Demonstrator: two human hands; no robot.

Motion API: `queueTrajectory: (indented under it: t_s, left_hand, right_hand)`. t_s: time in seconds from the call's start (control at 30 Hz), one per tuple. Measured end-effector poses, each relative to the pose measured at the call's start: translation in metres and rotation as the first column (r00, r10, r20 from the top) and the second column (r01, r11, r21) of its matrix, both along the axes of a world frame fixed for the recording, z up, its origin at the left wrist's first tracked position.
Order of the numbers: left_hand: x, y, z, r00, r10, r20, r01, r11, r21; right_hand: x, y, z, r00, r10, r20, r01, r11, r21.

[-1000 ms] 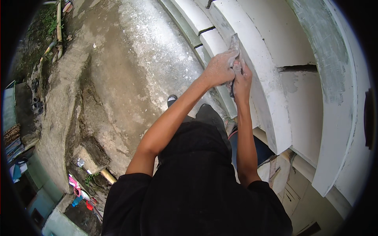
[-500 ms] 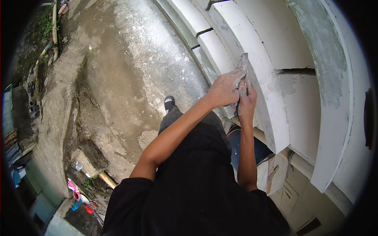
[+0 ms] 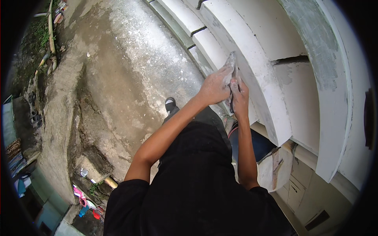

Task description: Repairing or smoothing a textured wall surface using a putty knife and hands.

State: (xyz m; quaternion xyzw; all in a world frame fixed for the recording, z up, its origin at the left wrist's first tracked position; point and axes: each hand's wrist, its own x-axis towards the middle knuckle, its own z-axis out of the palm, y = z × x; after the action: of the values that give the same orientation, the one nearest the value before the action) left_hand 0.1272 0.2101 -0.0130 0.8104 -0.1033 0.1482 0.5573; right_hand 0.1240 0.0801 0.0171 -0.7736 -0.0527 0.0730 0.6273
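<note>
Ahead and right of my body, both hands are together at the side of a long white-coated ledge [image 3: 264, 86]. My left hand [image 3: 214, 85] is dusted with pale powder, its fingers pointing up along the ledge's side face. Just below and to its right, my right hand [image 3: 240, 101] is closed, thumb uppermost. Between them they grip a thin, dark, flat piece [image 3: 231, 104], dusty along its edge. Mostly covered by the fingers, it does not show its kind. Whether it touches the ledge I cannot tell.
More white ledges [image 3: 210, 45] run alongside, with dark gaps at their joints. Under my right forearm stands a dark blue container [image 3: 252, 143]. Concrete ground [image 3: 114, 86], spattered white, lies to the left. A pipe [image 3: 51, 35] and colourful litter [image 3: 82, 200] are farther left.
Both hands have shifted slightly left along with the dark flat piece, keeping their grip. The whole view has turned a little.
</note>
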Motion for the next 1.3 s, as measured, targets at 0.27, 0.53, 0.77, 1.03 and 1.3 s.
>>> queueTrajectory:
  t_s: [0.27, 0.53, 0.77, 1.03, 1.3]
  left_hand:
    - [-0.046, -0.060, 0.045, 0.944, -0.225, -0.243, 0.202, 0.973, -0.116]
    - [-0.028, -0.051, 0.028, 0.987, -0.140, -0.073, 0.136, 0.988, -0.067]
    - [-0.037, -0.056, 0.047, 0.964, -0.177, -0.200, 0.162, 0.983, -0.091]
    - [0.010, -0.028, 0.041, 0.996, -0.020, -0.090, 0.021, 1.000, 0.007]
    - [-0.035, -0.048, 0.044, 0.968, -0.148, -0.203, 0.121, 0.983, -0.140]
  right_hand:
    - [-0.053, -0.073, 0.025, 0.993, -0.075, -0.094, 0.069, 0.995, -0.073]
    - [-0.046, -0.054, 0.025, 0.995, -0.091, -0.046, 0.089, 0.995, -0.050]
    - [-0.048, -0.054, 0.020, 0.990, -0.138, 0.014, 0.139, 0.990, -0.019]
    - [0.005, -0.028, 0.024, 0.998, -0.018, -0.065, 0.015, 0.998, -0.055]
    - [-0.040, -0.051, 0.013, 0.995, -0.091, -0.047, 0.092, 0.995, 0.022]
